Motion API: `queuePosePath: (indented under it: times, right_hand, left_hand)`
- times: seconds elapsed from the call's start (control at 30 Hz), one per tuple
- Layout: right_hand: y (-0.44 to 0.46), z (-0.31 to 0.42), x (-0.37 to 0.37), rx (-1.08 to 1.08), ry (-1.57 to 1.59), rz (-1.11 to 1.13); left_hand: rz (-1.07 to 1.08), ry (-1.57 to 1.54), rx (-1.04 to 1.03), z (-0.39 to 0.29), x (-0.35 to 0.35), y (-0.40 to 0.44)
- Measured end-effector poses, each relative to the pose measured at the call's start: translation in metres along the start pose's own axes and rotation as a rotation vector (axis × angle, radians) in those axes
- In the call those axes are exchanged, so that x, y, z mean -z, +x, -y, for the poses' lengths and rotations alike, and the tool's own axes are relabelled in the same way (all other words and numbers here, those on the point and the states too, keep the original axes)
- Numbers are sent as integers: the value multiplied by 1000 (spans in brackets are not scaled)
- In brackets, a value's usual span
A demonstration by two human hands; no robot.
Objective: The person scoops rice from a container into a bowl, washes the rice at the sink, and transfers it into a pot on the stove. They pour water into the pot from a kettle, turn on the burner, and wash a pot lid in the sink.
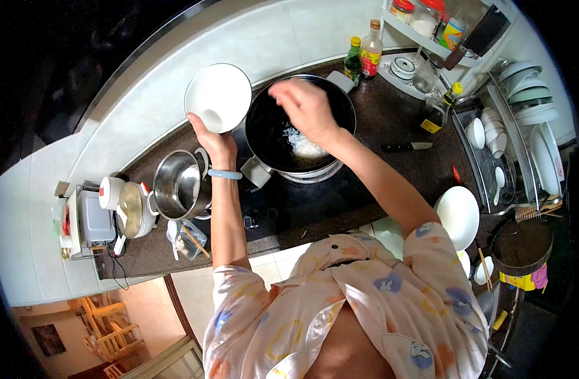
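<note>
White bowl [218,91] is hanging beside the black pan [264,136], the left hand [217,145] clamping its near rim — a sensible hold on something probably light, stiff and breakable — while the right hand [308,112] is hovering over the pan, too blurred to tell its grip.

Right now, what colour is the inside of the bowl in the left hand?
White; the bowl shows in the head view, the only one.
</note>
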State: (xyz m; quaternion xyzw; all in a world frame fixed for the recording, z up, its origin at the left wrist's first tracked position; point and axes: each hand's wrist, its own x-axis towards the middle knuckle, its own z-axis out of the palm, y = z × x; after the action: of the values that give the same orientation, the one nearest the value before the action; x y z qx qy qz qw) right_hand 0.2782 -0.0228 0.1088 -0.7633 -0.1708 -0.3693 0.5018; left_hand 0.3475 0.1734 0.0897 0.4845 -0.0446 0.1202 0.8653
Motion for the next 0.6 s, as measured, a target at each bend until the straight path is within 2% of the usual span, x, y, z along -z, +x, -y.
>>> queuePosePath:
  times: [0.03,0.07,0.13,0.17,0.2,0.27,0.33,0.37,0.43,0.47,0.5,0.53,0.57,0.6]
  right_hand:
    - [-19,-37,-9,-33,-207,352]
    - [-50,-47,-15,-121,-592,626]
    - [-49,-55,-17,-128,-732,707]
    - [-39,-56,-14,-66,-474,549]
    - [-15,-31,-4,-84,-484,455]
    - [19,17,17,-11,-362,82]
    - [31,56,34,-2,-296,-160]
    - [31,64,38,20,-274,-266]
    - [5,28,21,37,-122,-357]
    - [-14,-23,10,127,-392,-38]
    - [-29,-47,1,-205,-730,498]
    - [-53,-23,12,-193,-936,674]
    - [-70,-39,7,82,-812,327]
    - [-66,-16,21,93,-737,181]
  left_hand:
    - [-6,4,7,-2,5,-5]
    - [5,-28,61,-5,7,-8]
    - [8,-88,111,-16,2,-7]
    - [68,-86,60,-16,9,-4]
    - [51,-93,91,-20,11,-7]
    - [32,-58,121,-29,11,-9]
    - [89,-49,99,-31,8,-10]
    - [75,-72,122,-36,-1,-14]
    - [105,-69,136,-37,-20,-20]
    - [131,-63,154,-37,-31,-24]
    - [165,-58,174,-33,-41,-26]
    - [237,-87,160,-22,-47,-22]
    - [276,-102,186,-25,-62,-32]
    - [310,-100,222,-25,-75,-43]
